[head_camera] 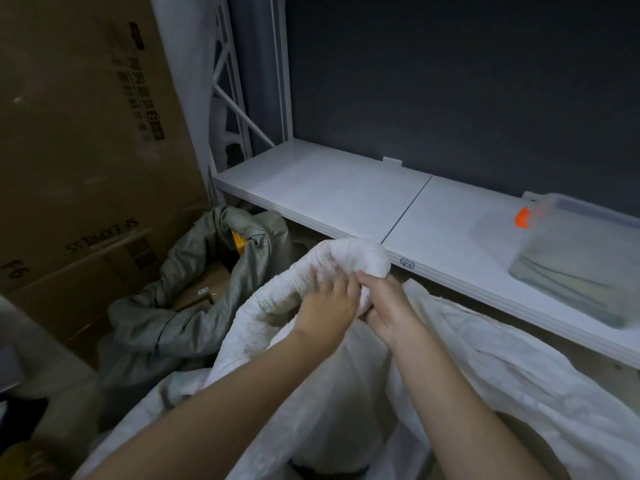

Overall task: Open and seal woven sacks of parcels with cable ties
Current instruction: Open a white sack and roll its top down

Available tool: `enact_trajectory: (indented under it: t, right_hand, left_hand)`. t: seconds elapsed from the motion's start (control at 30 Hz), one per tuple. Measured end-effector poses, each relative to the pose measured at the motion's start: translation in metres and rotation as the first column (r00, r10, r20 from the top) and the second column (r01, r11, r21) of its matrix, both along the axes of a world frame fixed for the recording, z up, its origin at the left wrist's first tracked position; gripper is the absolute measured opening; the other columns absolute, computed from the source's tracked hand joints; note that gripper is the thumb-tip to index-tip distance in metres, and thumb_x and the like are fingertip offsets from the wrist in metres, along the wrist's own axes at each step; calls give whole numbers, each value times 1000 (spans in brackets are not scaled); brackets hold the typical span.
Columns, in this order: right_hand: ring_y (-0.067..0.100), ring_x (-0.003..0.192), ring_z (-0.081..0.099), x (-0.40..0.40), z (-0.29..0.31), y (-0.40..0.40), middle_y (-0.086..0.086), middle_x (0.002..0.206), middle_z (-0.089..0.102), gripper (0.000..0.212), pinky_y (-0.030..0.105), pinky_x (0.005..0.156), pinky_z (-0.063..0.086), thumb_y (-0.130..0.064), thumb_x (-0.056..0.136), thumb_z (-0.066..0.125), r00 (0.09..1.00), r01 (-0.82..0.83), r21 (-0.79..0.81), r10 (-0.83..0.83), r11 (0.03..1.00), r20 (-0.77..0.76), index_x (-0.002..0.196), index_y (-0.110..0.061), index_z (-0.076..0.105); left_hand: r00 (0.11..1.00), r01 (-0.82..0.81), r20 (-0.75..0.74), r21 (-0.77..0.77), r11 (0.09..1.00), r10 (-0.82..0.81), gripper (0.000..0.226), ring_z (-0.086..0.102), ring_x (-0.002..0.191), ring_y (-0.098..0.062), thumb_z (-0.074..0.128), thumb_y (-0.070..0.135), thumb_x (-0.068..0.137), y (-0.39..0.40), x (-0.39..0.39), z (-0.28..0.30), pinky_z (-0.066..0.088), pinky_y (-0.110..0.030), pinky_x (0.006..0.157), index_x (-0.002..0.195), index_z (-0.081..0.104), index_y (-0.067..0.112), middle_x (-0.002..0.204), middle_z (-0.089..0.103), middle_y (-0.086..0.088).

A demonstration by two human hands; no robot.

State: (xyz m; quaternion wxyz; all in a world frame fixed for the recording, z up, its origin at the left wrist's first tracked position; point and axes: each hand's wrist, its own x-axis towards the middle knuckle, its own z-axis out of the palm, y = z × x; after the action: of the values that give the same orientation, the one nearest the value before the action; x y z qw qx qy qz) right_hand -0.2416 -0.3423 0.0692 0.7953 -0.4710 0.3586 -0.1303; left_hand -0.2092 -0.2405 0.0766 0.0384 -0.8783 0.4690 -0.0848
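The white woven sack looks like coarse plastic weave, matt and crumpled, its rolled mouth rough. The grey-green sack beside it has the same woven texture with a faint sheen. The shelf is smooth painted metal, matt white. The cartons are dull brown cardboard. The lidded box is clear, glossy plastic.

Parcel depot / storeroom. Big cardboard cartons w/ courier print stacked left, grey woven sack holding boxes. White metal shelf w/ bin label against dark wall.
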Motion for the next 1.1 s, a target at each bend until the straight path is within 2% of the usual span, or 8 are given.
enact_trajectory:
  t: [0.03, 0.1, 0.2, 0.33, 0.5, 0.7, 0.93, 1.1]
  right_hand:
    - [27, 94, 68, 2, -3, -4, 12, 109, 68, 43, 40, 76, 57, -19, 90, 64, 998, 59, -14, -59, 998, 26, 130, -11, 50]
    - [24, 93, 68, 5, 0, -9, 11, 109, 66, 51, 31, 65, 56, -30, 85, 71, 987, 144, -29, -141, 989, 74, 128, -11, 51]
    - [28, 93, 68, 0, 12, -7, 17, 109, 67, 58, 37, 75, 56, -42, 79, 69, 967, -45, 179, -2, 983, 253, 121, -4, 58]
    - [25, 92, 64, -27, 3, -4, 15, 106, 62, 32, 34, 77, 53, -6, 81, 49, 865, -86, 333, -95, 939, 492, 113, -8, 56]
    - [14, 124, 51, -49, -49, 33, -3, 140, 51, 47, 40, 108, 39, -29, 95, 51, 999, -44, -182, 40, 982, -26, 140, -31, 39]
    - [9, 113, 60, -49, -41, 64, -8, 120, 66, 31, 36, 105, 45, -17, 102, 42, 997, -61, -169, 70, 984, 45, 127, -28, 57]
    - [25, 99, 69, -38, -11, 52, 12, 105, 72, 21, 35, 87, 56, -3, 92, 58, 946, 124, 128, -156, 984, 284, 108, -11, 68]
    - [31, 120, 57, -41, 5, 43, 19, 127, 62, 41, 41, 104, 44, -13, 96, 35, 889, -164, 191, 62, 968, 453, 130, -2, 55]
  left_hand:
    - [964, 22, -262, -82, 996, -43, 76, 36, 136, -29, 59, 18, 88, 3, 2, -4, 36, -38, 106, 150, 16, 7, 147, 33, -12]
    - [614, -96, -765, -318, 943, -195, 71, 17, 142, -5, 58, 28, 93, 10, 6, 8, 21, -11, 104, 147, 14, 22, 148, 25, 13]
    - [48, -314, -916, -392, 864, -398, 64, 39, 133, 0, 66, 42, 86, 18, 21, 17, 31, -18, 108, 141, 40, 24, 140, 48, 16]
    - [355, -283, -860, -472, 835, -365, 38, 59, 114, -6, 65, 35, 84, 12, 35, -5, 45, -32, 101, 119, 63, 19, 118, 66, 4]
    - [779, -273, -610, -537, 798, -144, 25, 55, 109, -21, 57, 28, 92, -8, 30, -30, 48, -44, 88, 113, 50, 16, 115, 59, -2]
    - [596, -247, -802, -231, 941, -40, 76, 10, 144, -27, 57, 54, 86, -6, 19, -18, 19, -48, 116, 145, 24, 18, 151, 22, -8]
    - [99, -352, -975, -221, 910, -199, 26, 67, 90, 0, 48, 45, 95, 23, 16, 44, 50, -11, 71, 104, 61, 24, 99, 71, 8]
    - [196, -446, -962, -259, 857, -189, 16, 67, 94, -9, 58, 43, 91, 28, 19, 45, 52, -21, 81, 93, 64, 29, 96, 71, 7]
